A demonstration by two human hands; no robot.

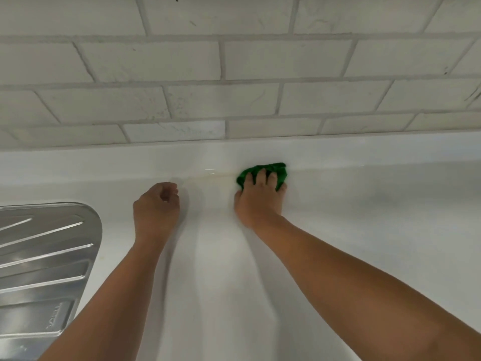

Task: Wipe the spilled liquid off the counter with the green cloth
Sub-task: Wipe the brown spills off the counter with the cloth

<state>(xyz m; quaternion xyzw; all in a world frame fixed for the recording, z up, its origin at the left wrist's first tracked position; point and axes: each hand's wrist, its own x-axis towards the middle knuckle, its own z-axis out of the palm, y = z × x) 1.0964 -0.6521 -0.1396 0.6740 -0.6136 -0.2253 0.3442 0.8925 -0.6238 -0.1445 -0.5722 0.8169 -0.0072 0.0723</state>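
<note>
Pressing down on a bunched green cloth (272,170), the person's right hand (257,201) reaches toward the back edge of a glossy white counter (364,217), a little right of the middle of the view. Its fingers (261,176) are bent over the near side of the cloth and hold it against the surface, with green fabric showing past the fingertips and between them. The thumb lies on the left side of the hand, low against the counter.

A thin, pale yellowish streak of spilled liquid (210,175) runs across the surface from just beside the cloth's left edge toward the left, parallel to the back edge. Small bright glints sit on it.

The left hand (156,207) is well apart from the cloth, on the near side of the streak's left end. Its fingers are curled in to a loose fist, and it holds nothing. Whether it touches the counter cannot be told.

Both bare forearms stretch in from the front edge of the counter.

At the left edge lies a ribbed steel drainboard (44,256). A short word is stamped in its flat lower part, but it is turned sideways and too faint to read. Behind the counter stands a wall of white brick-pattern tiles (247,61) with grey grout lines.
</note>
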